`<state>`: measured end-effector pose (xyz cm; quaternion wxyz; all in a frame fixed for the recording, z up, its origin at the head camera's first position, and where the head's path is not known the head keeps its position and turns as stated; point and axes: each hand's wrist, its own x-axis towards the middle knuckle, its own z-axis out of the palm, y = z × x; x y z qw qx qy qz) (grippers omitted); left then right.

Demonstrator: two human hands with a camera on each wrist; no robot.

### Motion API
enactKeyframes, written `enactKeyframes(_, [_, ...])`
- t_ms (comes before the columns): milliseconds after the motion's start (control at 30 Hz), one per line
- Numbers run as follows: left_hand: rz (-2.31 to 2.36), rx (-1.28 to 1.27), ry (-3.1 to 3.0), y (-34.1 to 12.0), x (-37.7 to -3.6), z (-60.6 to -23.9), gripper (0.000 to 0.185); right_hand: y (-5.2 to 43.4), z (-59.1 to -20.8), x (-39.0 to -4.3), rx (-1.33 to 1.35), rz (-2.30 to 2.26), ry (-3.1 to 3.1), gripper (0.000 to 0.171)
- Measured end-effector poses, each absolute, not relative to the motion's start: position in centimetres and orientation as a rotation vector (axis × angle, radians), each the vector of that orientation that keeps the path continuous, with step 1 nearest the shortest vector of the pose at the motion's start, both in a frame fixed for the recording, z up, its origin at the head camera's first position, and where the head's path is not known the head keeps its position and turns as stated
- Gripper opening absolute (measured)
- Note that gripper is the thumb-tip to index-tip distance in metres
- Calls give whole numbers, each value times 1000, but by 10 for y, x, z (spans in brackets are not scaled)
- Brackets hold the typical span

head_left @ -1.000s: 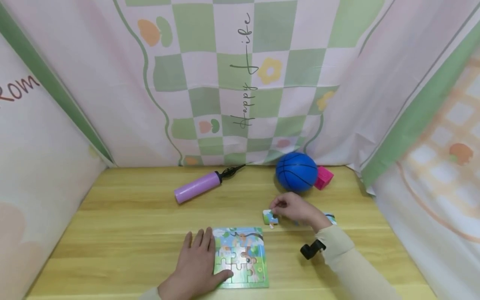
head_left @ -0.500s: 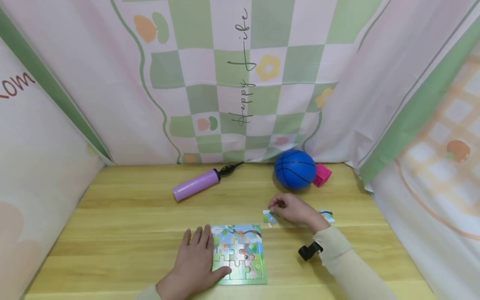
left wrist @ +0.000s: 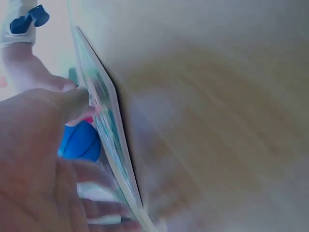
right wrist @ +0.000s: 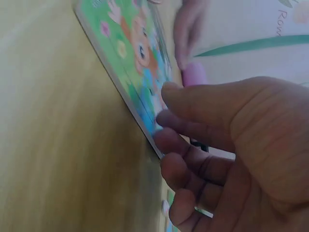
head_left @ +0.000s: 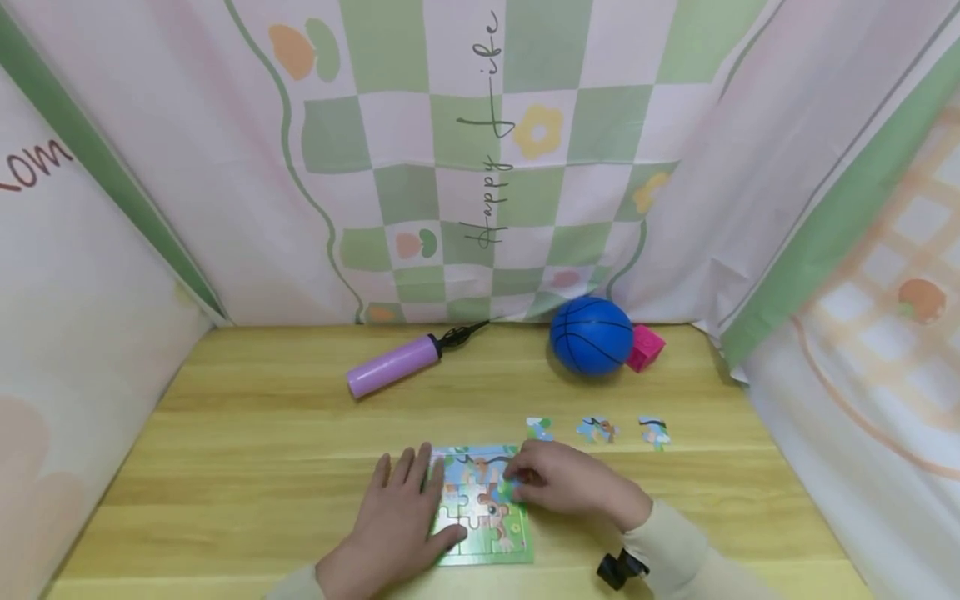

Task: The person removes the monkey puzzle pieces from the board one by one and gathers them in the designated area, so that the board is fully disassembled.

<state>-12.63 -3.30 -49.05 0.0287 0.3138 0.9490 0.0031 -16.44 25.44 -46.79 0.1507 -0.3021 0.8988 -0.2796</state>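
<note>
From the head view, the puzzle board (head_left: 483, 504) is being steadied under the flat, spread fingers of the left hand (head_left: 397, 521); the right hand (head_left: 570, 487) is being curled over its upper right edge, and whether a piece is being pinched there cannot be told.

From the left wrist view, the board (left wrist: 108, 140) is being shown edge-on beside the fingers: thin, stiff and probably light, best taken by its rim.

From the right wrist view, the bent fingers (right wrist: 193, 135) are being pressed at the board's (right wrist: 128, 63) edge; everything beneath them is being hidden.

Yellow wooden bench (head_left: 247, 450). Fabric backdrop (head_left: 480, 167) on three sides: pink with green-white checks, flower prints, script lettering. Even, soft light.
</note>
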Motion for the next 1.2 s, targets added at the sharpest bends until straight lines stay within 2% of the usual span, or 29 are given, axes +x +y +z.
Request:
enactKeyframes(100, [25,1098,2872,-29,-124,-488,82,250,-468,-161,-874,-762,2630,21])
enactKeyframes(233, [-9,1148,2799,-26,-120,-486,77,247,-468,-158,-871,-705,2680,21])
enactKeyframes(733, [0,1114,2822,-24,-120,-491,78,241,-470,-153,-834,-723,2713,14])
enactKeyframes(1200, [149,1033,2838,-27,-124,-497,91,249,-477,-156,-794,-909,2626,6])
